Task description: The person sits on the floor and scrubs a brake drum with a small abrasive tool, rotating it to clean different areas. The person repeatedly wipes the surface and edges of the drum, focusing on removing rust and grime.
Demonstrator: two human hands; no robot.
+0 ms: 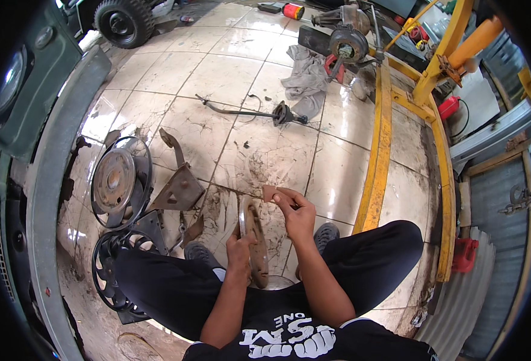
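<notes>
Apparently a sanding job: round rust-brown and silver metal disc [258, 259], tilted on edge between my black-trousered legs [371, 256]

My left hand [238, 256] is clamped on the disc's left side, thumb toward the face; the far fingertips are hidden. My right hand [297, 216] pinches a small reddish-brown, flat abrasive-looking piece [269, 193] between thumb and fingers, just beside the disc's far rim; no contact visible. Disc hangs over the dirty white tiled floor [277, 153]; can't tell if its lower edge rests on anything.

To do it well, I'd keep the left grip firm so the disc doesn't twist, lay the piece flat, and rub with even, overlapping strokes, rust patches first. Fingertips should stay behind the piece; a bare rim could nick skin.

Containers: red plastic jerrycan [465, 256] stands at right by the grey corrugated sheet [467, 301], contents not visible. Red-and-yellow cylindrical tin [293, 11] lies on its side at the far end; can't tell what's in it.
</notes>
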